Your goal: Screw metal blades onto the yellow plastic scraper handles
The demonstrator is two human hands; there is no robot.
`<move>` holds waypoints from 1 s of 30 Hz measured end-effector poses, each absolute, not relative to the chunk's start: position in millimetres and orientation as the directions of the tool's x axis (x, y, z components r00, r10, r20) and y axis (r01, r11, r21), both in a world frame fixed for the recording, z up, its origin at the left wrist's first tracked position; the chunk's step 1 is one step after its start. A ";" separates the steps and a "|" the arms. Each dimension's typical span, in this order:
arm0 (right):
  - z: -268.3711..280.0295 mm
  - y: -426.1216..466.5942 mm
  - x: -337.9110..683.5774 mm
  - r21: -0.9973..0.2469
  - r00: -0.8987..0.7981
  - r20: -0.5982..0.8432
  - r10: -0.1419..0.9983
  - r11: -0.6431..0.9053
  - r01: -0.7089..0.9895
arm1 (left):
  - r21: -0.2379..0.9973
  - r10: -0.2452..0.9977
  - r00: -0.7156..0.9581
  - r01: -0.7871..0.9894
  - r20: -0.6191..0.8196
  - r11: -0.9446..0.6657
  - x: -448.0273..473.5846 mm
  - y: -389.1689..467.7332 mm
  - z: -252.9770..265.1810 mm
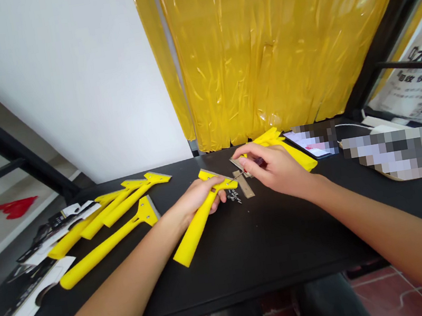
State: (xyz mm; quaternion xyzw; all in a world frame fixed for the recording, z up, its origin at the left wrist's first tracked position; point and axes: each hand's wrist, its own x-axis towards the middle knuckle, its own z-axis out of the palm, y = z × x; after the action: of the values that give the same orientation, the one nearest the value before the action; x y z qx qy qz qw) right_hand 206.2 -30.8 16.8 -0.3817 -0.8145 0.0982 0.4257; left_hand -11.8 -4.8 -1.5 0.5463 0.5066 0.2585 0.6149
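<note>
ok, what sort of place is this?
Likely a small workshop or stockroom workbench: several yellow scrapers lie at the left of the black table, loose small metal parts lie by the left hand, and yellow plastic sheeting hangs behind.

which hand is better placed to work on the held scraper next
Probably the right hand: it holds a screwdriver pointing at the head of the yellow scraper, which the left hand grips.
</note>
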 end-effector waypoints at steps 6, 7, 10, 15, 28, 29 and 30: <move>14.3 -30.6 205.9 -0.443 -0.371 0.653 0.660 0.730 0.520 | 0.933 0.876 0.330 0.198 -0.352 0.300 -9.1 -8.5 4.0; 14.0 -30.4 205.9 -0.440 -0.373 0.655 0.658 0.732 0.520 | 0.934 0.877 0.330 0.200 -0.349 0.297 -9.0 -8.5 4.3; 14.0 -29.8 206.2 -0.445 -0.365 0.648 0.669 0.721 0.531 | 0.934 0.877 0.333 0.212 -0.346 0.288 -9.0 -8.7 4.9; 14.0 -29.6 205.7 -0.458 -0.353 0.642 0.680 0.710 0.536 | 0.931 0.875 0.327 0.207 -0.355 0.301 -8.9 -8.6 4.8; 14.3 -30.8 205.5 -0.415 -0.384 0.660 0.645 0.740 0.530 | 0.926 0.876 0.326 0.253 -0.354 0.280 -9.4 -9.3 3.2; 14.2 -30.7 205.3 -0.415 -0.385 0.660 0.645 0.740 0.529 | 0.925 0.877 0.323 0.256 -0.357 0.282 -9.1 -9.4 3.7; 14.1 -30.7 205.2 -0.416 -0.386 0.659 0.645 0.741 0.528 | 0.924 0.877 0.322 0.257 -0.358 0.283 -8.8 -9.6 4.3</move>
State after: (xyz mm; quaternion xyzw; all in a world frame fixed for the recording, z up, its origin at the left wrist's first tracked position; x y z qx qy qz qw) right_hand 205.2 -30.7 14.1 -0.3536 -0.8295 0.0688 0.4267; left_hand -8.8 -9.6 4.3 0.5414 0.5233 0.2555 0.6064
